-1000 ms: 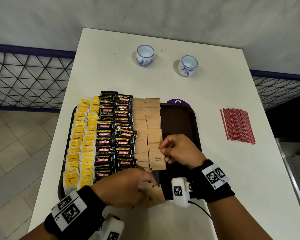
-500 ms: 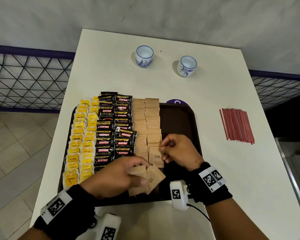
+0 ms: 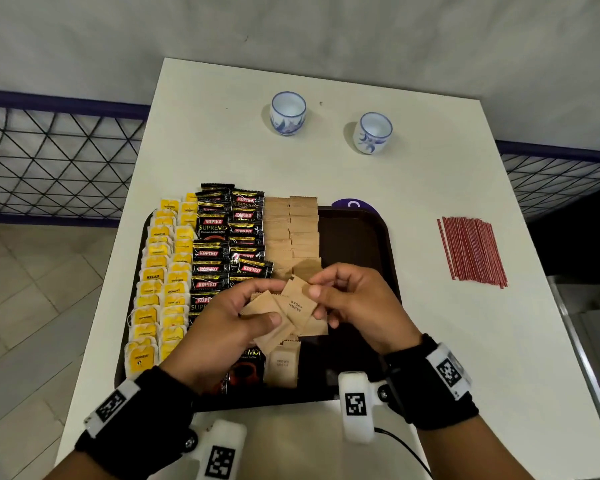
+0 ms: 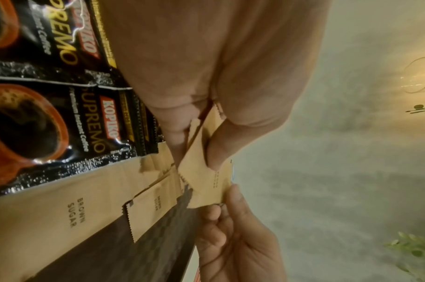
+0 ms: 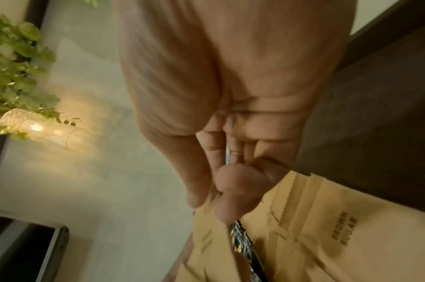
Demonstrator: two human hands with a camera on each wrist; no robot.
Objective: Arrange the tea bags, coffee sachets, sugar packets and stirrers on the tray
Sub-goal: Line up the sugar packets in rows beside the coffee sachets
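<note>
Above the near end of the dark tray (image 3: 357, 237), a fan of brown sugar packets (image 3: 284, 313) is gripped in the left hand (image 3: 219, 327), thumb pressed on top and fingers curled beneath. One packet is pinched at its edge by the thumb and forefinger of the right hand (image 3: 357, 303), which is raised with its wrist angled inward. Yellow tea bags (image 3: 160, 282), black coffee sachets (image 3: 222, 247) and more sugar packets are laid in rows on the tray, while red stirrers (image 3: 471, 251) are left on the white table (image 3: 430, 341) to its right.
</note>
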